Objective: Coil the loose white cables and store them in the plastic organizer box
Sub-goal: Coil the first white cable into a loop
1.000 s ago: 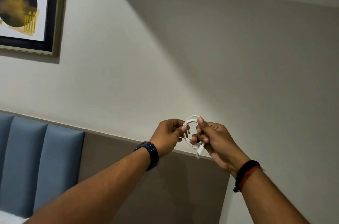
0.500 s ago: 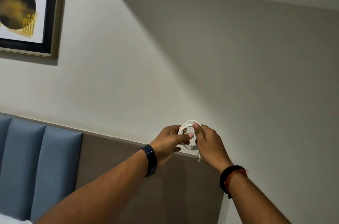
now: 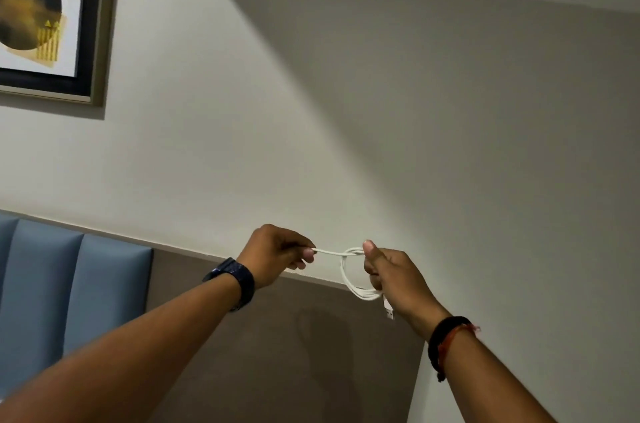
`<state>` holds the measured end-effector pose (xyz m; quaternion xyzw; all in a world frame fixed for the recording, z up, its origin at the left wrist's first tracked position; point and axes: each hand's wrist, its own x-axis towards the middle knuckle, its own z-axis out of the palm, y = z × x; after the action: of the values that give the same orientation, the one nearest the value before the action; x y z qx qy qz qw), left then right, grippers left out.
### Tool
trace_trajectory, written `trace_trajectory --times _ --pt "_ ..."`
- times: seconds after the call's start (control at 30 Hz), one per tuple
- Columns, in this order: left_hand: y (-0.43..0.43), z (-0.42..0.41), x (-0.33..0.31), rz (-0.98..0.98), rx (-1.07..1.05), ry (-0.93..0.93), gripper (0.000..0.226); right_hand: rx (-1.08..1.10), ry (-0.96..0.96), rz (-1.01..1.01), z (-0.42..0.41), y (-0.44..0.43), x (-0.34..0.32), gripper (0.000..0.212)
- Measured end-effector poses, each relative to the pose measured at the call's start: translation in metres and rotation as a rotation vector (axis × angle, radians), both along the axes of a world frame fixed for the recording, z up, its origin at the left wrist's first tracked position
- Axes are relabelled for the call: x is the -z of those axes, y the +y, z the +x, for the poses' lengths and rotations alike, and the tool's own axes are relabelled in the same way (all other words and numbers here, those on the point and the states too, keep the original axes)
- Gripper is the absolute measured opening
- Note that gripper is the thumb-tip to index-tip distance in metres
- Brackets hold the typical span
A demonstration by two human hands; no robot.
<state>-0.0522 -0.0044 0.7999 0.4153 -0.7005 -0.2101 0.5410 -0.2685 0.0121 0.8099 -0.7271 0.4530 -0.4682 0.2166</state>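
Note:
A white cable [image 3: 348,275] is held up in the air in front of the wall, wound into a small coil. My right hand [image 3: 394,275] grips the coil on its right side, thumb up, and a USB plug [image 3: 388,310] hangs below that hand. My left hand [image 3: 277,254] pinches one end of the cable, which runs taut from its fingers to the coil. The plastic organizer box is not in view.
A framed picture [image 3: 41,17] hangs on the pale wall at upper left. A blue padded headboard [image 3: 69,291] and a grey-brown panel [image 3: 294,353] fill the lower part of the view behind my arms.
My hands were close together on the coil. Now my left hand has moved left, drawing a cable end out taut, while my right hand has shifted slightly right with the coil.

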Motion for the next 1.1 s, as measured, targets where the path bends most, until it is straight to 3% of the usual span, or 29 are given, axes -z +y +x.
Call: trace_trajectory --times 0.13,0.2,0.33,0.53,0.67,0.8,0.97,1.03,1.1 --pt "-0.006 -0.009 0.007 -0.071 -0.132 0.076 0.008 -0.177 -0.212 0.058 0.010 0.000 -0.006 0.054" --pt "-0.006 -0.020 0.010 -0.079 -0.185 0.093 0.011 -0.265 -0.304 0.104 0.014 0.000 -0.006 0.052" --pt "0.002 -0.045 0.012 0.006 -0.112 0.192 0.013 -0.324 -0.416 0.141 0.024 0.002 -0.006 0.049" --pt "0.014 -0.056 0.004 0.077 0.123 0.368 0.025 -0.214 -0.402 0.081 0.022 0.000 -0.006 0.049" --pt "0.016 -0.054 0.000 0.051 0.045 0.229 0.027 -0.185 -0.386 0.102 0.017 -0.001 -0.004 0.050" --pt "0.017 -0.046 0.007 0.081 -0.055 0.319 0.023 -0.135 -0.351 0.082 0.012 -0.002 -0.004 0.048" --pt "0.025 -0.043 0.018 0.080 0.066 0.371 0.014 -0.071 -0.305 0.062 0.008 -0.006 -0.002 0.047" --pt "0.029 -0.046 0.018 0.114 0.107 0.392 0.042 -0.043 -0.282 0.053 0.007 -0.008 -0.001 0.048" --pt "0.032 -0.048 0.016 0.115 0.094 0.359 0.056 -0.012 -0.249 0.041 0.006 -0.010 0.000 0.048"
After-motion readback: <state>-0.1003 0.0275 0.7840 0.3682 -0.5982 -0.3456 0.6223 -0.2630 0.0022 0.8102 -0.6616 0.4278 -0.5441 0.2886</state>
